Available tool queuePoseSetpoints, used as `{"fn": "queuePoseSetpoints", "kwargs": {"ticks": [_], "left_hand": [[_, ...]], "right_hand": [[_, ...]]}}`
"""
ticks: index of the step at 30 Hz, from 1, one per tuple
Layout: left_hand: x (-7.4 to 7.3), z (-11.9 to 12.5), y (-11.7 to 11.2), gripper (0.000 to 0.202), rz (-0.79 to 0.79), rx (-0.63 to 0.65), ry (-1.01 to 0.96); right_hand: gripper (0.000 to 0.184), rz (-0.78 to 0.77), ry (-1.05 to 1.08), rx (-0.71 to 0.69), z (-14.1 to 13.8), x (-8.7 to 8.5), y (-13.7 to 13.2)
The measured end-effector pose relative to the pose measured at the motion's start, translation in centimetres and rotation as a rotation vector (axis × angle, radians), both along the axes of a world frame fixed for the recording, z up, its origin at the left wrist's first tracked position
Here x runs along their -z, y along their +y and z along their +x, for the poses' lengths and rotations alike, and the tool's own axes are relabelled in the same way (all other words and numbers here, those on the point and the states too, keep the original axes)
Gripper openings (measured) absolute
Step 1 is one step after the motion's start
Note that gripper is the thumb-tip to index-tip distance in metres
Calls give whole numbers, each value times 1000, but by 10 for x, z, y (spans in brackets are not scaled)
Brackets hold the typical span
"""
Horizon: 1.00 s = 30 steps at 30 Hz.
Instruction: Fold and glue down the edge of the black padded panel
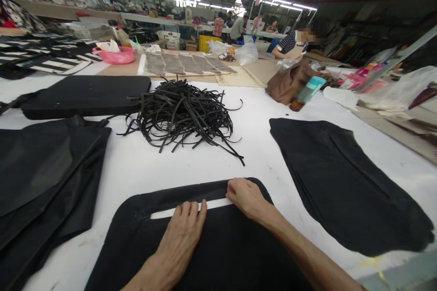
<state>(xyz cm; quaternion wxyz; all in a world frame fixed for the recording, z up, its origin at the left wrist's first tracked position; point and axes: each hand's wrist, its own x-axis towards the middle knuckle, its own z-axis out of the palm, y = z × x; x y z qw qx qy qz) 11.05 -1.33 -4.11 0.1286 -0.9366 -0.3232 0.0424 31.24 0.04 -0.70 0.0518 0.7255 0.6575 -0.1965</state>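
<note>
A black sheet panel (pixel 239 245) with rounded corners lies in front of me, and a long narrow slot near its far edge shows the white table beneath. My left hand (pixel 182 236) rests flat on the panel, its fingers stretched out to the slot's near edge. At the slot's right end, my right hand (pixel 246 195) is closed with its fingertips pinching the panel's far border. Whether a small tool or strip is inside that pinch is hidden. Beyond the panel sits a tangled heap of thin black strips (pixel 184 113).
Folded black sheets (pixel 51 182) lie at the left, and a thick black stack (pixel 88 93) stands behind them. More black pieces (pixel 341 182) lie at the right. Farther back are a brown bag (pixel 287 82), a teal-capped bottle (pixel 309 91) and a pink basin (pixel 118 56). A co-worker (pixel 290 45) sits beyond.
</note>
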Motion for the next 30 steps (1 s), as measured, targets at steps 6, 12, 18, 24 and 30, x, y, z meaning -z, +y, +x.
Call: {"fn": "queuePoseSetpoints", "kwargs": {"ticks": [6, 12, 18, 24, 30], "left_hand": [[-7, 26, -1, 67, 0, -93, 140], [4, 35, 1, 76, 181, -3, 323], [-13, 42, 5, 75, 89, -9, 380], [-18, 43, 7, 76, 49, -28, 361], [-11, 40, 6, 74, 39, -47, 206]], "right_hand": [[18, -24, 34, 33, 3, 3, 7], [4, 18, 183, -1, 15, 7, -1], [12, 90, 287, -31, 35, 10, -16], [2, 135, 283, -68, 44, 10, -25], [7, 100, 211, -4, 40, 4, -20]]}}
